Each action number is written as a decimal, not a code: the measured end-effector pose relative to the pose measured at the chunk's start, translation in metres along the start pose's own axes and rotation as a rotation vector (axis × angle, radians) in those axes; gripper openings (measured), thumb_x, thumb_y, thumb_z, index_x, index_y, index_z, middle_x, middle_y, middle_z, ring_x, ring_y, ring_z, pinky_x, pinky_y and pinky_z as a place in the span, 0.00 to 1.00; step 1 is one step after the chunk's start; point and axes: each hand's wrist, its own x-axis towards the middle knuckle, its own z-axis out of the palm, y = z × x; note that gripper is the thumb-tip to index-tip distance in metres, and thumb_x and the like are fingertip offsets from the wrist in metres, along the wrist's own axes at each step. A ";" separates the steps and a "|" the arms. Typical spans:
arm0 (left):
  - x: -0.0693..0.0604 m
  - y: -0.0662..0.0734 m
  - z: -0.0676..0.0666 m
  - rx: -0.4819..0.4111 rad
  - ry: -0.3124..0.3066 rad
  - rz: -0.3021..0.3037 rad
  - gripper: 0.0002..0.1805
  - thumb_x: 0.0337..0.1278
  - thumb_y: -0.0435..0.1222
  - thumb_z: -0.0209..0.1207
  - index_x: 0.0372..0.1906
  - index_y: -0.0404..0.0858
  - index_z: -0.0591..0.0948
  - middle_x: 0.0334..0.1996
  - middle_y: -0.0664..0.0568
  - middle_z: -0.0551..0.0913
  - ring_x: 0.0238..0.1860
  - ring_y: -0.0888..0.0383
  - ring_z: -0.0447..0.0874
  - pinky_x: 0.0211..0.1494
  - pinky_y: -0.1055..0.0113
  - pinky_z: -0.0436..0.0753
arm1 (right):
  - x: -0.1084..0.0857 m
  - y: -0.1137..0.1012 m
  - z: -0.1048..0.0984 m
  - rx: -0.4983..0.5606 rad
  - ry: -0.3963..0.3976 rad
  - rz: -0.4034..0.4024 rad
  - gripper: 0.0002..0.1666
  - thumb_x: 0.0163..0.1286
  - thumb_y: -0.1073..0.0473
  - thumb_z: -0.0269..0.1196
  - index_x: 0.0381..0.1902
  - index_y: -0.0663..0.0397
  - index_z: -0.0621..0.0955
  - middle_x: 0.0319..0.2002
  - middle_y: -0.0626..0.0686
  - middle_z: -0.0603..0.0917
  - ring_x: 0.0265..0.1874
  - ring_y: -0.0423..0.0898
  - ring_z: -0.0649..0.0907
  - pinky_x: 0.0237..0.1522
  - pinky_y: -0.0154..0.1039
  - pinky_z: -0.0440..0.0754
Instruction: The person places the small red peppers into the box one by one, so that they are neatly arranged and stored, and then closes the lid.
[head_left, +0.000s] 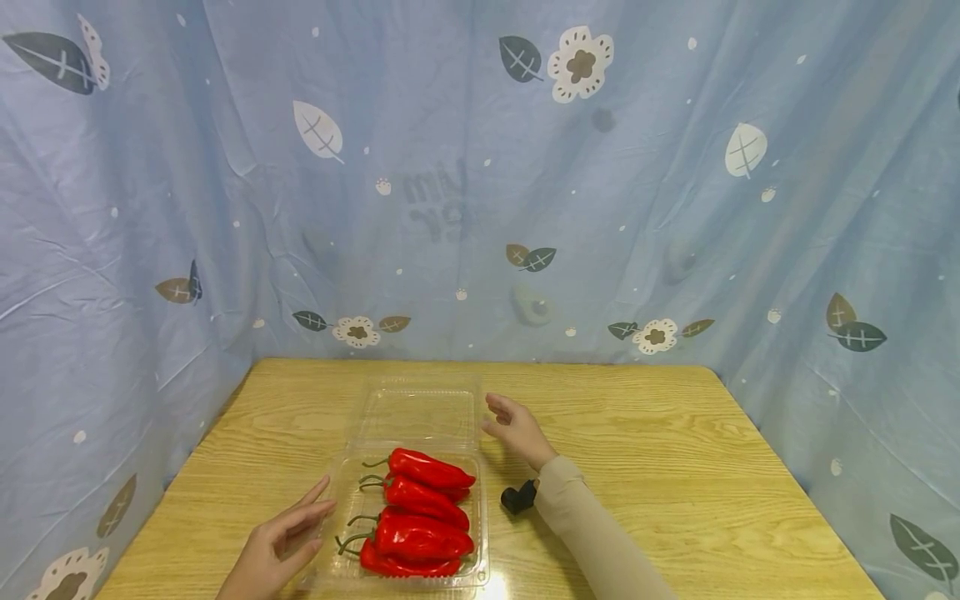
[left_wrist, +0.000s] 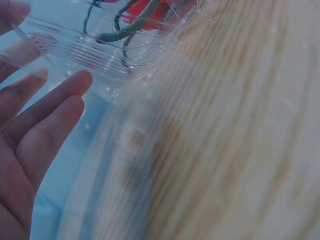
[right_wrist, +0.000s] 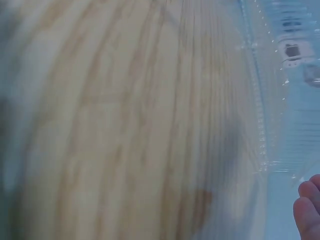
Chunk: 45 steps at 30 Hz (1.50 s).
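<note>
Several red peppers with green stems (head_left: pixel 422 535) lie across the base of a clear plastic clamshell box (head_left: pixel 482 550). Its transparent lid (head_left: pixel 416 417) is folded back toward the far side. At the box's left edge is my left hand (head_left: pixel 281 537), fingers and thumb spread apart; in the left wrist view some fingers (left_wrist: pixel 65 95) show beside and through the clear wall. My right hand (head_left: pixel 517 429) hovers by the lid's right edge, its fingers slightly bent with nothing between them. Only the right fingertips (right_wrist: pixel 307 210) enter the right wrist view, close to the clear plastic.
A wooden table (head_left: pixel 675 467) holds everything. A small black object (head_left: pixel 519 497) sits at the right wrist, beside the beige sleeve (head_left: pixel 592 525). Blue curtains (head_left: pixel 465 167) printed with leaves and flowers hang behind the table and on both sides.
</note>
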 end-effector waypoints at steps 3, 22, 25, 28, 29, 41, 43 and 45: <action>0.000 0.001 0.001 -0.010 -0.001 0.009 0.23 0.54 0.14 0.53 0.58 0.15 0.68 0.71 0.62 0.62 0.59 0.67 0.75 0.53 0.77 0.79 | 0.001 0.001 0.001 0.000 -0.002 0.022 0.35 0.69 0.64 0.58 0.70 0.66 0.60 0.70 0.65 0.62 0.68 0.61 0.64 0.69 0.53 0.64; 0.000 0.000 0.000 -0.035 -0.014 -0.031 0.23 0.56 0.15 0.52 0.59 0.15 0.67 0.71 0.61 0.61 0.60 0.67 0.73 0.54 0.75 0.79 | 0.013 0.017 0.004 0.153 -0.055 0.134 0.34 0.72 0.59 0.55 0.70 0.67 0.60 0.67 0.67 0.65 0.67 0.62 0.66 0.66 0.52 0.68; 0.000 -0.002 0.000 -0.066 -0.022 0.023 0.24 0.55 0.13 0.50 0.59 0.15 0.66 0.71 0.59 0.60 0.61 0.67 0.73 0.54 0.76 0.79 | 0.013 0.017 0.004 0.204 -0.071 0.139 0.34 0.72 0.60 0.54 0.70 0.69 0.59 0.67 0.68 0.64 0.67 0.63 0.65 0.68 0.52 0.67; 0.000 -0.004 0.000 -0.088 -0.029 0.069 0.25 0.54 0.11 0.48 0.60 0.15 0.66 0.72 0.57 0.60 0.61 0.66 0.73 0.54 0.77 0.78 | 0.012 0.015 0.004 0.218 -0.075 0.140 0.35 0.72 0.59 0.55 0.70 0.69 0.59 0.68 0.68 0.63 0.67 0.62 0.64 0.68 0.53 0.66; 0.000 -0.003 0.000 -0.090 -0.028 0.072 0.25 0.54 0.11 0.48 0.60 0.15 0.66 0.72 0.56 0.60 0.61 0.66 0.73 0.54 0.77 0.78 | 0.012 0.015 0.004 0.220 -0.075 0.137 0.35 0.72 0.59 0.55 0.70 0.69 0.59 0.68 0.68 0.63 0.67 0.62 0.64 0.68 0.53 0.66; 0.000 -0.002 0.002 -0.072 -0.026 0.047 0.23 0.55 0.13 0.49 0.59 0.14 0.66 0.72 0.58 0.60 0.61 0.66 0.73 0.55 0.78 0.78 | 0.008 0.004 0.001 0.237 -0.068 0.072 0.34 0.71 0.63 0.55 0.71 0.66 0.58 0.69 0.67 0.61 0.69 0.60 0.64 0.67 0.50 0.69; 0.001 -0.003 0.002 -0.086 -0.030 0.072 0.24 0.55 0.12 0.48 0.60 0.15 0.66 0.72 0.57 0.59 0.61 0.66 0.73 0.55 0.78 0.77 | 0.008 0.002 0.001 0.248 -0.070 0.057 0.34 0.71 0.65 0.54 0.71 0.67 0.57 0.70 0.67 0.60 0.69 0.60 0.63 0.67 0.50 0.68; 0.001 -0.004 0.002 -0.096 -0.034 0.085 0.25 0.54 0.11 0.48 0.60 0.15 0.66 0.72 0.57 0.59 0.61 0.65 0.73 0.56 0.78 0.77 | 0.008 0.000 0.000 0.254 -0.060 0.044 0.34 0.70 0.67 0.55 0.71 0.68 0.57 0.70 0.67 0.60 0.69 0.60 0.62 0.67 0.49 0.68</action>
